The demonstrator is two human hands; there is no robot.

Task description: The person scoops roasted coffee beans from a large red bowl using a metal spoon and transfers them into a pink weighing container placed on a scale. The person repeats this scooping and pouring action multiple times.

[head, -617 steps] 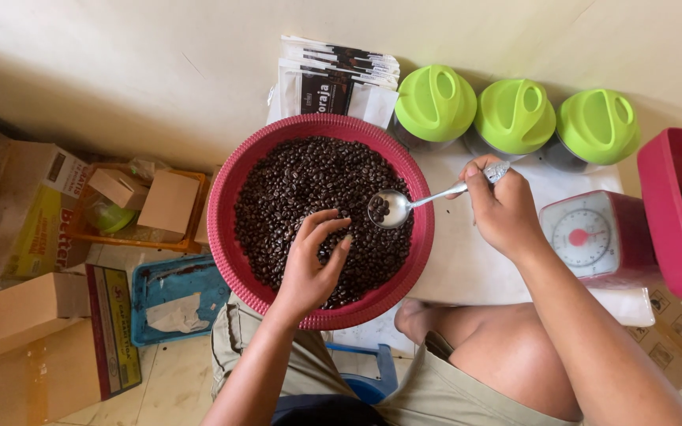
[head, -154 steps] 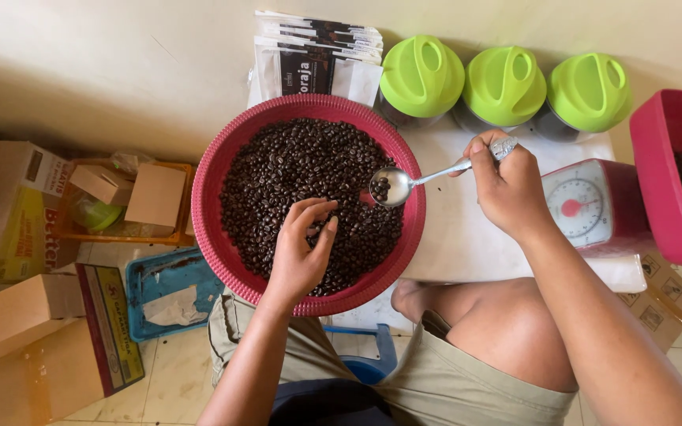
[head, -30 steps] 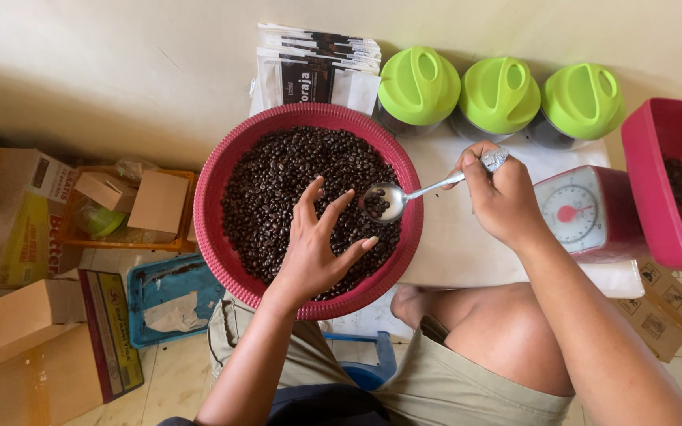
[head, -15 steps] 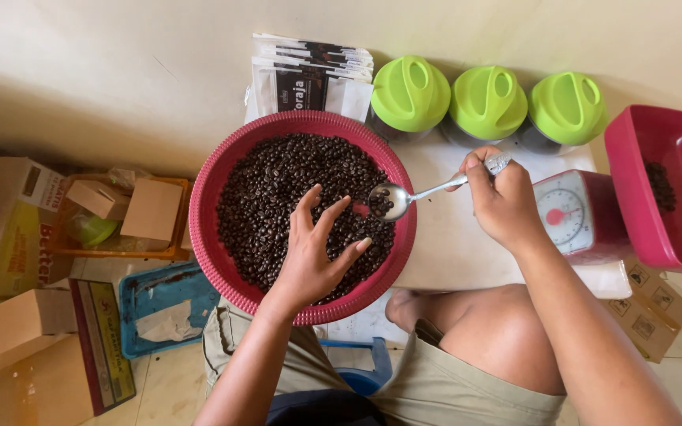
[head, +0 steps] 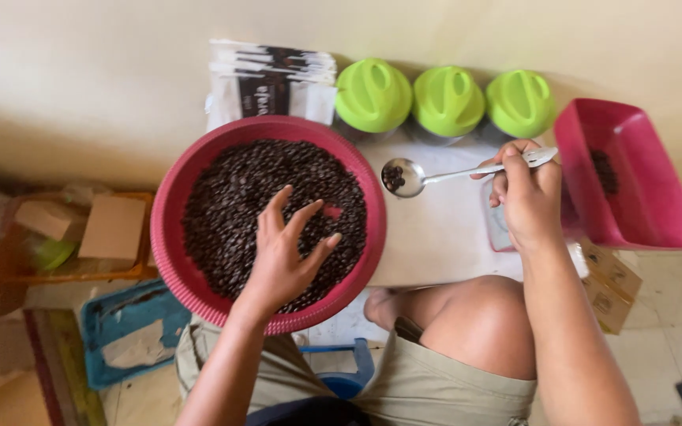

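A round red basket (head: 175, 260) full of dark coffee beans (head: 230, 197) sits in front of me. My left hand (head: 286, 252) rests on the beans with its fingers spread, holding nothing. My right hand (head: 526, 197) grips the handle of a metal spoon (head: 436, 175). The spoon's bowl holds a few beans and hangs just past the basket's right rim, above a white board (head: 436, 237).
Three jars with green lids (head: 447, 99) and a stack of black-and-white pouches (head: 266, 83) line the wall. A red rectangular bin (head: 641, 197) with some beans stands at right, partly covering a scale (head: 495, 225). Cardboard boxes (head: 112, 229) and a blue tray (head: 132, 335) lie at left.
My right hand has carried the spoon rightward out of the basket, over the white board. My left hand stays spread on the beans. The view shifted slightly left.
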